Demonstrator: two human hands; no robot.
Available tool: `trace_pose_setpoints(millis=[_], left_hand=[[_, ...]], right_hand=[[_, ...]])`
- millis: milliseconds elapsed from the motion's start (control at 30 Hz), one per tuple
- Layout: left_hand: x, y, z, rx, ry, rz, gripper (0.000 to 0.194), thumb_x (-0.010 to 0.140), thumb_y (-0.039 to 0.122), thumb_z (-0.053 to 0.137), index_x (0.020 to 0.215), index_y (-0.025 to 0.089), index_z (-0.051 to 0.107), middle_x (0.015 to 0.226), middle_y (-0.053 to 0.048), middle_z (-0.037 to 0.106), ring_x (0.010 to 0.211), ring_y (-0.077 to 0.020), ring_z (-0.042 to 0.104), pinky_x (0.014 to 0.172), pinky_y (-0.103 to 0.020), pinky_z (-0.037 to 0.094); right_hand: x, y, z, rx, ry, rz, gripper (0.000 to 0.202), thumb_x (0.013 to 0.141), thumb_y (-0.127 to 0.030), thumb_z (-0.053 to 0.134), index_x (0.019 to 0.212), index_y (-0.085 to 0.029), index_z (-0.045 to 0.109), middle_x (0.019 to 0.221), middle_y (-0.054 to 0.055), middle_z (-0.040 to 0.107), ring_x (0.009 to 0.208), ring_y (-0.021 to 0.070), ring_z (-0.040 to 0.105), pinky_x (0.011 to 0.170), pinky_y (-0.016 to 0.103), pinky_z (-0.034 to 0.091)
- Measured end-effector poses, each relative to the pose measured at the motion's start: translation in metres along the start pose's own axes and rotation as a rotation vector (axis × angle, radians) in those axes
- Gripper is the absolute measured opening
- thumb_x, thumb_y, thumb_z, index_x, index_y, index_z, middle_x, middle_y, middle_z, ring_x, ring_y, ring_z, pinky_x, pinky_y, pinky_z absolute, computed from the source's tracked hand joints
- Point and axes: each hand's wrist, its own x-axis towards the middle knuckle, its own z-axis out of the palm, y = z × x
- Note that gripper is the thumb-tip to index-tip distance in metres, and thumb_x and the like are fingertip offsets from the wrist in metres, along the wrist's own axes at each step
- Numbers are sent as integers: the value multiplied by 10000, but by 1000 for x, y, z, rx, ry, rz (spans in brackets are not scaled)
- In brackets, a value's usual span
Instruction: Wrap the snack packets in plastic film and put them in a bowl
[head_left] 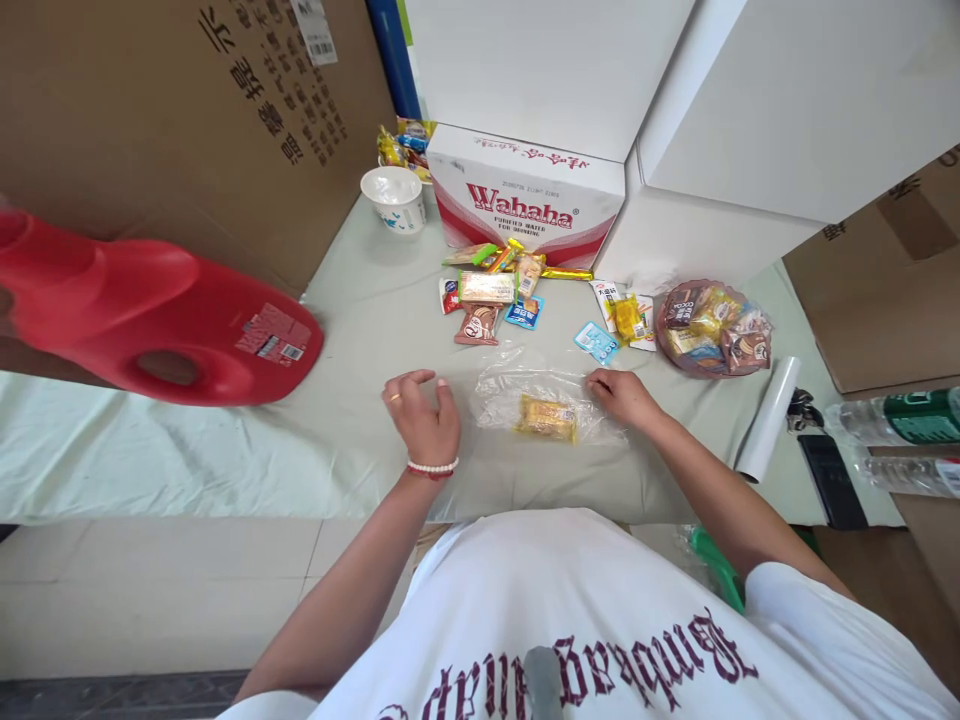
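A clear plastic bag [502, 395] lies flat on the pale cloth, with a yellow-wrapped snack [547, 417] in or on it; which one I cannot tell. My left hand [424, 415] rests on the cloth just left of the bag, fingers curled but apart, holding nothing. At the bag's right edge, my right hand [622, 395] has its fingers pressed together on the plastic. Beyond the bag lies a pile of packaged snacks [487, 288], and a few more packets, including a blue one [596, 342], lie to its right.
A pink bowl of snacks [664, 345] stands at the right, near a white roll [769, 420], a black phone [831, 482] and plastic bottles [922, 417]. A Wahaha box [525, 200] and paper cup [396, 205] stand behind. A red jug [195, 320] is at the left.
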Motion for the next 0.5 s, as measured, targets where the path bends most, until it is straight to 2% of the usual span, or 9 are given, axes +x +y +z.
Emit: trace_pose_setpoints(millis=[33, 67, 100, 133, 200, 233, 300, 400, 500], left_hand=[[-7, 5, -9, 6, 55, 82, 168, 935, 257, 507, 1038, 186, 619, 1067, -137, 630, 1122, -294, 567, 1031, -508, 427], [-16, 11, -17, -7, 40, 205, 168, 932, 223, 507, 1044, 199, 630, 1057, -126, 640, 1124, -289, 574, 1034, -508, 419], [-26, 18, -22, -44, -53, 369, 193, 926, 191, 507, 1056, 220, 645, 1049, -109, 658, 1120, -277, 589, 1029, -497, 418], [-36, 26, -23, -99, -196, 545, 242, 920, 166, 505, 1090, 242, 660, 1062, -94, 683, 1128, -263, 603, 1020, -476, 421], [-53, 40, -15, -155, -496, 790, 378, 932, 135, 469, 1229, 273, 659, 1184, -84, 715, 1212, -239, 604, 1016, -434, 421], [-59, 47, -7, -131, -604, 822, 432, 944, 126, 444, 1301, 269, 639, 1274, -89, 705, 1267, -235, 588, 1024, -425, 416], [-66, 55, 14, -25, -724, 764, 492, 963, 123, 411, 1410, 238, 583, 1417, -102, 649, 1341, -246, 553, 1045, -435, 404], [-66, 60, 37, 91, -788, 684, 490, 983, 142, 405, 1445, 201, 559, 1479, -110, 609, 1362, -263, 541, 1065, -454, 394], [-64, 60, 41, 126, -798, 694, 461, 1003, 165, 400, 1429, 189, 574, 1474, -111, 614, 1363, -262, 541, 1077, -447, 388]], right_hand=[[0, 1, 2, -2, -1, 4, 238, 970, -259, 490, 959, -187, 717, 919, 52, 761, 830, 189, 649, 742, 258, 419], [0, 2, 4, 0, -3, 4, 238, 971, -262, 490, 956, -187, 715, 919, 52, 760, 830, 189, 648, 740, 257, 415], [-1, 3, 6, 4, -5, 1, 241, 974, -268, 489, 956, -186, 714, 918, 51, 758, 828, 189, 647, 739, 257, 413], [-1, 3, 7, 6, -8, -3, 245, 978, -274, 487, 956, -185, 714, 915, 50, 755, 824, 188, 645, 739, 258, 414], [-2, 1, 7, -15, -17, -9, 254, 985, -280, 483, 954, -186, 717, 911, 51, 748, 818, 190, 642, 740, 264, 418], [-1, -1, 6, -44, -17, -12, 258, 988, -279, 482, 955, -187, 721, 917, 57, 743, 822, 195, 640, 743, 271, 423], [2, -6, 2, -135, 32, -27, 263, 989, -279, 484, 987, -186, 730, 958, 87, 731, 879, 227, 631, 775, 300, 441], [16, -17, -4, -257, 183, -100, 323, 1006, -319, 481, 1161, -159, 715, 1083, 157, 699, 1034, 306, 580, 896, 385, 456], [40, -29, -4, -280, 204, -190, 449, 1002, -347, 509, 1371, -112, 612, 1260, 199, 653, 1149, 347, 528, 1000, 443, 429]])
